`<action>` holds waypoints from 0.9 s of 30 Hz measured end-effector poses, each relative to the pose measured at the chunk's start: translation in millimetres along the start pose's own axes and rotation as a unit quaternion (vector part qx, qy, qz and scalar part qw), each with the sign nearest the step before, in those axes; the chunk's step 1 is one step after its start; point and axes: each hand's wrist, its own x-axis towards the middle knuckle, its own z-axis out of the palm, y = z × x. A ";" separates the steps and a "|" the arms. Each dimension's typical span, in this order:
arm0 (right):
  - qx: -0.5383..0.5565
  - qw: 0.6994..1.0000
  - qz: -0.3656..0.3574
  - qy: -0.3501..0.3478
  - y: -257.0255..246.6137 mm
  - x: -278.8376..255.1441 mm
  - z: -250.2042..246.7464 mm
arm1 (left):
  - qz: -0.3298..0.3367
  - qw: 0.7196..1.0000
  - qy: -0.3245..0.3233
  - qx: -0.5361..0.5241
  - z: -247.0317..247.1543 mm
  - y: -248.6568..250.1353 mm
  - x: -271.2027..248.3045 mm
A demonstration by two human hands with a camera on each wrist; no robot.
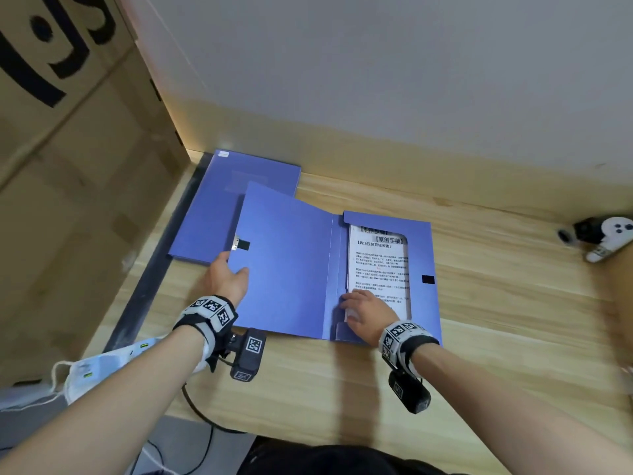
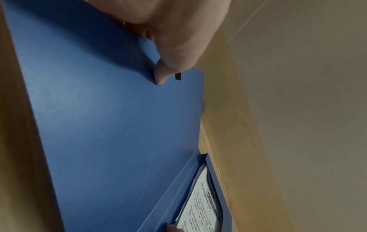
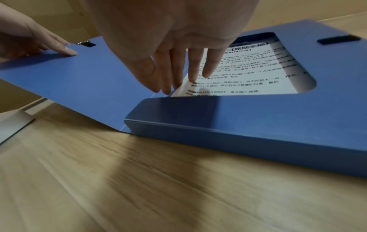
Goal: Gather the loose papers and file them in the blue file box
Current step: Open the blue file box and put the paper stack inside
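Observation:
The blue file box [image 1: 420, 241] lies open on the wooden table, with printed papers [image 1: 376, 262] inside its tray. Its lid [image 1: 287, 269] is swung out to the left and raised a little. My left hand [image 1: 228, 276] pinches the lid's left edge just below the clasp, thumb [image 2: 174, 55] on the inner face, the other fingers hidden under it. My right hand [image 1: 364, 311] lies flat on the near left corner of the papers [image 3: 248, 75]. Its straight fingers [image 3: 193, 67] press a curled paper corner down beside the tray wall [image 3: 258, 125].
A second blue folder [image 1: 239, 180] lies shut behind the lid, near a tall cardboard box [image 1: 68, 132] at the left. A white and black controller [image 1: 606, 238] sits at the far right. A face mask [image 1: 92, 371] hangs off the table's near left edge. A wall runs along the back.

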 end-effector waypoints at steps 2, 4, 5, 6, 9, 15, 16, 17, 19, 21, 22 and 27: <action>0.027 1.000 -0.004 0.005 0.7 -4.0 -0.5 | 0.004 1.000 0.005 -0.011 0.0 7.0 -6.5; 0.059 0.998 -0.013 0.026 3.2 -9.8 -2.1 | 0.020 1.000 0.013 -0.011 -1.2 15.0 -14.0; 0.073 0.996 -0.013 0.040 5.8 -13.7 -3.4 | 0.032 0.999 0.014 -0.005 -2.2 19.4 -17.8; 0.087 0.995 -0.009 0.053 10.0 -17.9 -4.4 | 0.042 0.999 0.012 -0.002 -2.9 22.7 -20.1; 0.123 0.989 0.010 0.080 28.2 -33.6 -8.1 | 0.070 0.998 -0.002 -0.004 -3.5 41.8 -40.1; 0.148 0.979 0.040 0.138 68.8 -65.1 -21.7 | 0.163 0.983 -0.074 0.034 28.2 94.4 -102.4; 0.150 0.977 0.042 0.148 74.3 -69.8 -25.0 | 0.175 0.979 -0.098 0.032 36.7 101.2 -110.3; 0.154 0.974 0.046 0.157 79.8 -74.0 -28.0 | 0.184 0.975 -0.121 0.024 45.7 107.7 -118.0; 0.174 0.967 0.057 0.176 89.7 -81.9 -34.3 | 0.190 0.969 -0.159 0.012 65.3 119.5 -134.6; 0.201 0.958 0.070 0.192 98.0 -87.8 -40.6 | 0.188 0.965 -0.181 -0.004 85.2 128.4 -149.2; 0.210 0.954 0.074 0.200 102.0 -89.6 -43.6 | 0.189 0.964 -0.188 -0.005 94.6 131.3 -154.5; 0.296 0.922 0.071 0.239 117.2 -90.5 -53.6 | 0.222 0.958 -0.178 0.035 135.0 137.6 -163.8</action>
